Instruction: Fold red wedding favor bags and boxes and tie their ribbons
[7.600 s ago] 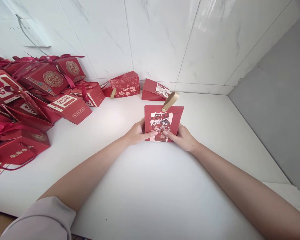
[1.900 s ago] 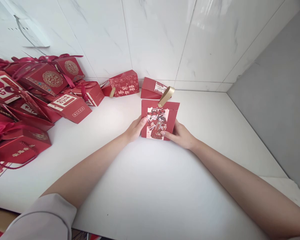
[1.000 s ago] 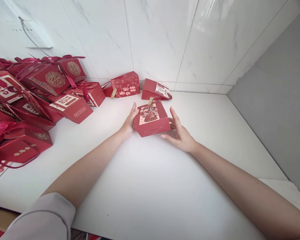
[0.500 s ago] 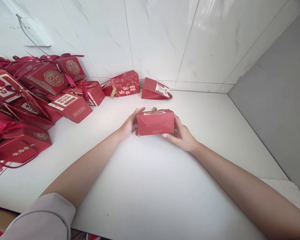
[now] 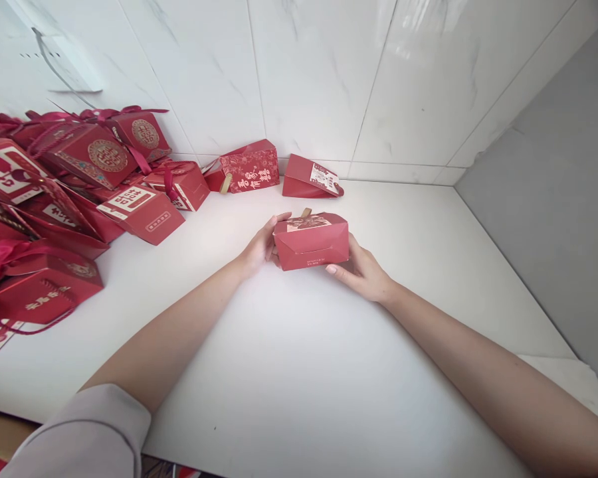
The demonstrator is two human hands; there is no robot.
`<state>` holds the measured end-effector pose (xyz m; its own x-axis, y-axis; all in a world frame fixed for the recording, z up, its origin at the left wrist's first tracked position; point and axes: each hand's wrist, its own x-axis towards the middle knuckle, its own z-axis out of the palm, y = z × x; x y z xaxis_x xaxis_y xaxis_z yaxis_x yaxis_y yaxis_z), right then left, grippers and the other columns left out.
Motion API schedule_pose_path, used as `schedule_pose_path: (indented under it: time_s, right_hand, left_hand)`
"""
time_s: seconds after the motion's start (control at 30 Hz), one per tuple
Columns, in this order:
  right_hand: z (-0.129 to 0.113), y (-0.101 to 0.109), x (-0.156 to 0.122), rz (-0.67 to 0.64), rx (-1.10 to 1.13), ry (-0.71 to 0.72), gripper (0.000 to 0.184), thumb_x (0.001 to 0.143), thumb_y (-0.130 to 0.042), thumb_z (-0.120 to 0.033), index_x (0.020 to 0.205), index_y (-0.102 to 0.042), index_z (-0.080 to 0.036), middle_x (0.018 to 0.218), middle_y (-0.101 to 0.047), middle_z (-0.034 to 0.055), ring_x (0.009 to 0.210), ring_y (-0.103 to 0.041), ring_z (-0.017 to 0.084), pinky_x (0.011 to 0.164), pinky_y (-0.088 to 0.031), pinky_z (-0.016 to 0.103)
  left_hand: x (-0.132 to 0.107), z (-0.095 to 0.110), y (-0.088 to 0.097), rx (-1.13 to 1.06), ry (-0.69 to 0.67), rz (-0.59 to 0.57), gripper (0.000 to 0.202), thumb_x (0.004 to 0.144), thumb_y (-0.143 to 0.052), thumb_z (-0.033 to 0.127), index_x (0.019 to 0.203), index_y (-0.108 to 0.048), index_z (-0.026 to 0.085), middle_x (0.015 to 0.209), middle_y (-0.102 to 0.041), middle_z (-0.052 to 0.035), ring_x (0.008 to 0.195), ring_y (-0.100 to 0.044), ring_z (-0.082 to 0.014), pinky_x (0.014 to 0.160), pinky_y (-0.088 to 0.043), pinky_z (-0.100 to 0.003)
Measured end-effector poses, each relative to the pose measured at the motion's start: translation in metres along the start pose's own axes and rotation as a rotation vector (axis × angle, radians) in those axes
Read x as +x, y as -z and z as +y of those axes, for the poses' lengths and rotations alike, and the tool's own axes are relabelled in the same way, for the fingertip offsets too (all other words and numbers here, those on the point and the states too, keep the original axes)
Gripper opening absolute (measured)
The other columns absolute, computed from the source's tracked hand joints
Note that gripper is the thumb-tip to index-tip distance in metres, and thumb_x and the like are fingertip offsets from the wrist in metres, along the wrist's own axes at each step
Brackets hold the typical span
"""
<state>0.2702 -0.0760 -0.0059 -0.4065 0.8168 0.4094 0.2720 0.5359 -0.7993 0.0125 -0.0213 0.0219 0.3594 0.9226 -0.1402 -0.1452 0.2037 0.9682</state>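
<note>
A red paper gift box [image 5: 313, 249] lies on its side over the middle of the white table, its folded base facing me. A printed pale panel and a bit of gold ribbon show on its upper face. My left hand [image 5: 263, 247] grips the box's left end, with some fingers hidden behind it. At the right end my right hand [image 5: 366, 272] holds it, thumb near the lower front edge and the other fingers mostly out of sight. Whether the box touches the table I cannot tell.
Several red gift boxes with ribbons [image 5: 84, 156] are heaped at the left. Against the tiled wall [image 5: 319, 79] lie a patterned red box [image 5: 249, 169] and a plain-sided red box [image 5: 311, 178]. A grey wall [image 5: 553, 166] borders the white table [image 5: 299, 385] on the right.
The gift box has tilted slightly in my hands, so more of its printed upper face shows. Both hands stay at its ends, and the other boxes have not moved.
</note>
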Motion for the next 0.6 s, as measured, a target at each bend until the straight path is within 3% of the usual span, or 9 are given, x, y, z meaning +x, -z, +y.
schedule_pose_path:
  time_s: [0.13, 0.23, 0.33, 0.43, 0.5, 0.6]
  right_hand:
    - [-0.001, 0.002, 0.001, 0.006, -0.041, 0.081, 0.074, 0.104, -0.055, -0.061, 0.166, -0.033, -0.027, 0.165, -0.050, 0.0159, 0.147, -0.055, 0.035, 0.122, -0.047, 0.055]
    - [0.001, 0.003, -0.001, 0.009, -0.063, 0.092, 0.076, 0.105, -0.050, -0.064, 0.169, -0.028, -0.029, 0.170, -0.043, 0.0148, 0.154, -0.047, 0.036, 0.125, -0.042, 0.056]
    - [0.005, 0.003, -0.003, 0.029, -0.057, 0.096, 0.083, 0.105, -0.047, -0.068, 0.173, -0.016, -0.030, 0.174, -0.035, 0.0147, 0.159, -0.039, 0.036, 0.128, -0.038, 0.058]
    - [0.008, 0.002, -0.005, 0.049, -0.028, 0.082, 0.091, 0.103, -0.044, -0.073, 0.174, -0.003, -0.032, 0.170, -0.041, 0.0178, 0.147, -0.054, 0.037, 0.118, -0.049, 0.060]
    - [0.010, 0.001, -0.005, 0.071, -0.033, 0.070, 0.093, 0.103, -0.046, -0.073, 0.173, 0.002, -0.035, 0.165, -0.046, 0.0188, 0.127, -0.068, 0.034, 0.109, -0.055, 0.060]
    - [0.012, -0.002, -0.003, 0.122, -0.072, 0.054, 0.098, 0.102, -0.059, -0.063, 0.172, 0.005, -0.040, 0.163, -0.048, 0.0175, 0.115, -0.073, 0.030, 0.106, -0.056, 0.059]
  left_hand:
    - [-0.003, 0.000, 0.001, 0.088, -0.040, -0.016, 0.079, 0.091, -0.054, 0.080, 0.153, -0.052, 0.030, 0.153, -0.064, -0.0095, 0.103, -0.076, -0.0284, 0.081, -0.061, -0.041]
    - [-0.002, -0.003, 0.002, 0.096, -0.061, -0.039, 0.079, 0.092, -0.052, 0.079, 0.155, -0.050, 0.031, 0.159, -0.059, -0.0076, 0.113, -0.075, -0.0304, 0.089, -0.062, -0.044]
    - [0.001, -0.007, 0.005, 0.091, -0.118, -0.044, 0.077, 0.095, -0.056, 0.070, 0.162, -0.042, 0.035, 0.167, -0.051, -0.0030, 0.133, -0.067, -0.0317, 0.106, -0.058, -0.048]
    - [0.005, -0.012, 0.007, 0.100, -0.235, -0.022, 0.090, 0.094, -0.064, 0.057, 0.170, -0.019, 0.041, 0.169, -0.047, 0.0006, 0.143, -0.060, -0.0294, 0.116, -0.054, -0.048]
    - [0.005, -0.014, 0.008, 0.140, -0.346, 0.014, 0.099, 0.095, -0.063, 0.055, 0.171, -0.001, 0.042, 0.167, -0.051, -0.0016, 0.136, -0.066, -0.0279, 0.112, -0.057, -0.048]
    - [0.002, -0.015, 0.008, 0.325, -0.543, 0.092, 0.104, 0.100, -0.058, 0.058, 0.169, 0.016, 0.037, 0.156, -0.062, -0.0083, 0.114, -0.076, -0.0243, 0.103, -0.061, -0.045]
